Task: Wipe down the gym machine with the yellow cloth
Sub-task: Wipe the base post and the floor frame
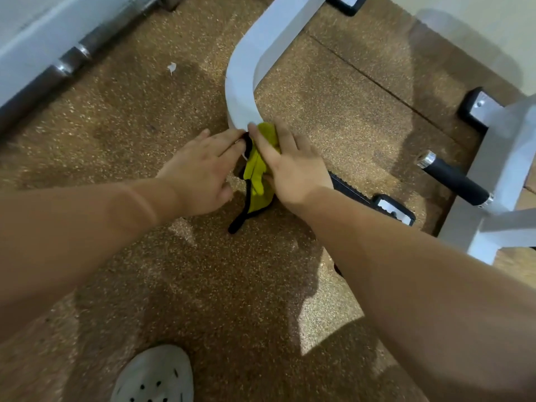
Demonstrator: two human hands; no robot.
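Fingers [262, 144] of your right hand [291, 168] are lying straight and slightly spread over the yellow cloth [256, 177]. They are pressing its upper end against the lower bend of the gym machine [240, 91], on its curved white frame. Your thumb is tucking in against the cloth under the palm, so you are pinching it there.

Just left of those fingers, your left hand [200, 172] is holding its fingers straight and close together, the tips touching the cloth's black edging (whether they are also touching the frame, I cannot tell). Below both sets of fingertips the cloth is hanging loosely, its black-trimmed tail pointing toward the speckled brown floor [203, 285]. Beyond the fingertips the frame is curving up and away.

To the right of your right-hand fingers a black-gripped handle [455, 181] is sticking out from the machine, and a black foot plate [394, 208] is sitting near your wrist. Well off to the left of your left hand a barbell [87, 50] is lying along the wall. Nearest you, a white clog [153, 375] is standing on the floor.
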